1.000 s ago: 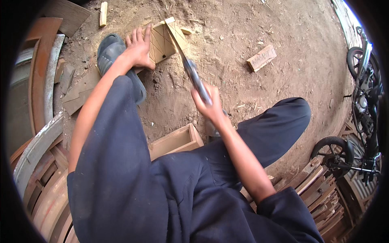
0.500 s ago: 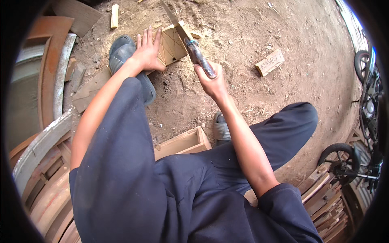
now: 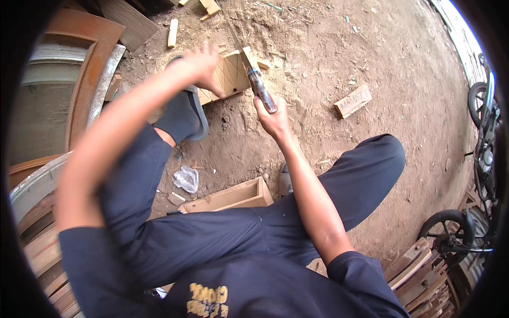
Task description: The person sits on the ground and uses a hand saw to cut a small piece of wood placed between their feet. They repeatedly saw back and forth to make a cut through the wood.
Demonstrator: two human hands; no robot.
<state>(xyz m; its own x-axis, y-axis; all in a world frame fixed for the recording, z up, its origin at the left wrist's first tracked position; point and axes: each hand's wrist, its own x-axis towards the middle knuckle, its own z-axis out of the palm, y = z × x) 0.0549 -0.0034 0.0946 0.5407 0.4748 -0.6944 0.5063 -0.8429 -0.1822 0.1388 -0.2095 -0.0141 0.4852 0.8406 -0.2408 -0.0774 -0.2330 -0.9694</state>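
Observation:
A handsaw (image 3: 257, 85) with a dark mottled handle is gripped in my right hand (image 3: 274, 117). Its blade points away from me and crosses the right end of a pale wooden board (image 3: 233, 73); whether it sits in a cut I cannot tell. Thin dark lines run over the board's face. My left hand (image 3: 199, 68), smeared by motion, is over the board's left part with fingers stretched and thumb apart, holding nothing. Contact with the wood cannot be made out. My sandalled left foot (image 3: 183, 116) is against the board's left side, partly hidden by my hand.
An open wooden box (image 3: 233, 195) and a crumpled plastic bag (image 3: 186, 179) lie near my legs. A wood block (image 3: 353, 102) is on the dirt at right. Wooden frames (image 3: 79, 79) stand left; stacked planks (image 3: 424, 275) and a motorcycle (image 3: 485, 159) are at right.
My left arm has swung outward and the left hand has blurred, its fingers no longer laid flat beside the board. My left knee has shifted, uncovering the plastic bag. The right hand keeps the handsaw.

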